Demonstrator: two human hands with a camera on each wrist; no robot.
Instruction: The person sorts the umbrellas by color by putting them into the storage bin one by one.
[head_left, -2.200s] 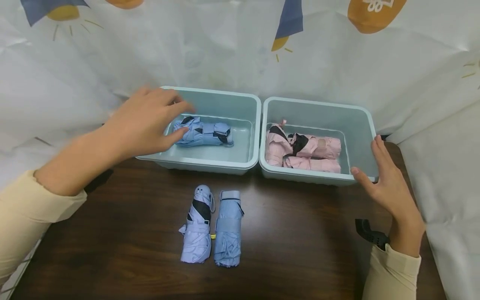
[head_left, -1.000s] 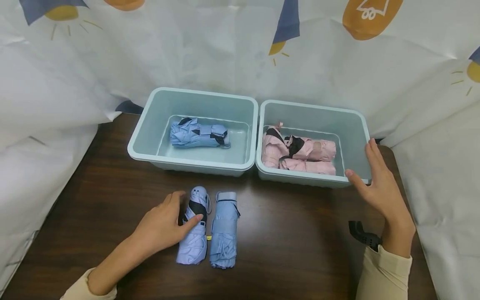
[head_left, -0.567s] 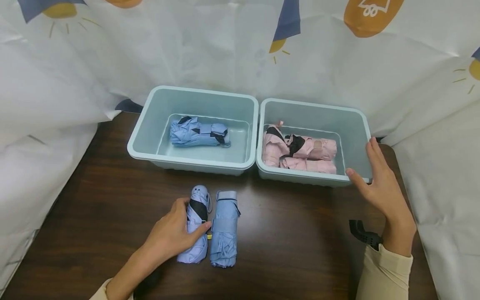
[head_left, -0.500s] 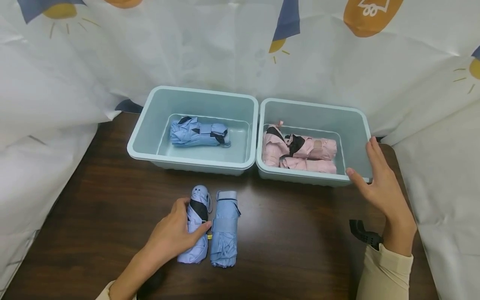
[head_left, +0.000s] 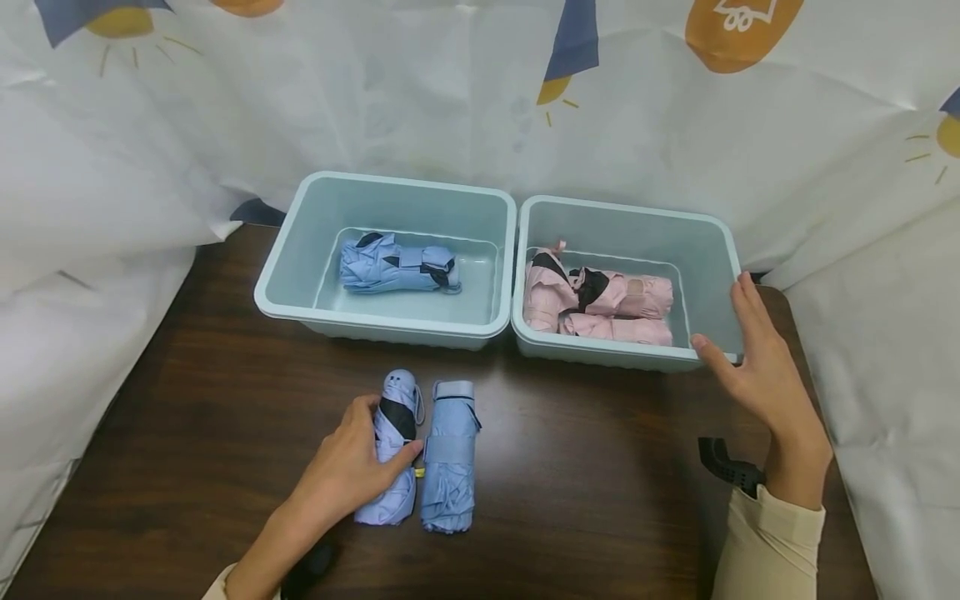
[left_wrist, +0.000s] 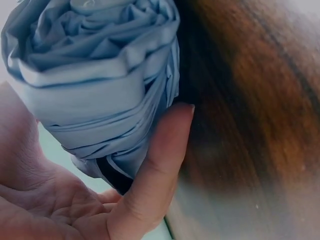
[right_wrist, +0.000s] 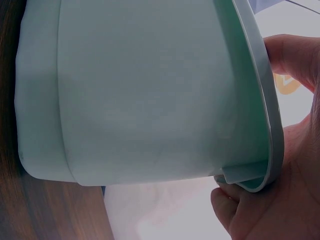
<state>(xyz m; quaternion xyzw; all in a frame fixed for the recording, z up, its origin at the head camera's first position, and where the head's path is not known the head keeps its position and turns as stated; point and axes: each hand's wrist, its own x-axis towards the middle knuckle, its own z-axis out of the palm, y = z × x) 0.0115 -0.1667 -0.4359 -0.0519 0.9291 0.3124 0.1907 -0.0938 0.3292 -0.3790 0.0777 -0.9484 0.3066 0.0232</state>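
My left hand [head_left: 348,462] grips a lavender-blue folding umbrella [head_left: 396,425] lying on the table, fingers on its left side and thumb on its right. In the left wrist view, the thumb [left_wrist: 160,160] bends along the rolled blue fabric [left_wrist: 95,95]. A second blue folding umbrella [head_left: 450,467] lies just right of it. My right hand [head_left: 768,383] holds the front right corner of the right bin [head_left: 607,354]. The right wrist view shows fingertips [right_wrist: 224,205] tucked under the bin's rim and the thumb on its edge.
The left light-blue bin [head_left: 382,329] contains a blue folding umbrella [head_left: 397,265]. Several pink folding umbrellas [head_left: 622,296] lie in the right bin. Both bins stand side by side on the dark wooden table [head_left: 585,500], before a white patterned curtain [head_left: 420,92].
My left hand has come from over the left bin down to the lavender-blue umbrella and closed around it. The right hand has stayed at the bin corner.
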